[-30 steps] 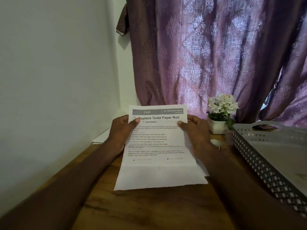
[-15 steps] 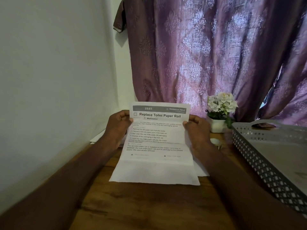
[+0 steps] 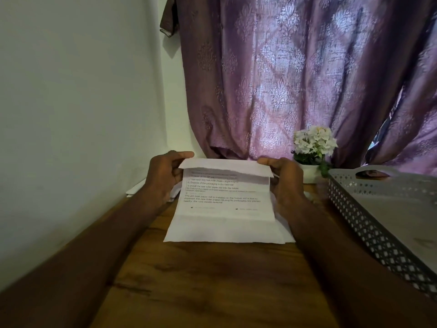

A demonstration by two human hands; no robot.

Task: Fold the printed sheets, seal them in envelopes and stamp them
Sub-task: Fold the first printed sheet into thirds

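A white printed sheet [image 3: 224, 209] stands tilted over the wooden table [image 3: 212, 280], its lower edge resting on the wood. Its top part is bent forward toward me, so the heading is hidden and only the lower lines of text show. My left hand [image 3: 165, 176] pinches the sheet's upper left corner. On the upper right corner my right hand [image 3: 286, 183] has the same pinch. More white paper [image 3: 173, 194] lies flat under and behind the sheet, mostly hidden.
A grey perforated plastic tray [image 3: 369, 230] sits at the right. A small white pot of white flowers [image 3: 312, 150] stands at the back by the purple curtain [image 3: 295, 79]. A white wall [image 3: 71, 114] runs along the table's left side.
The sheet's top edge has been bent forward and down over the heading. Both hands kept their hold on the upper corners and dropped slightly.
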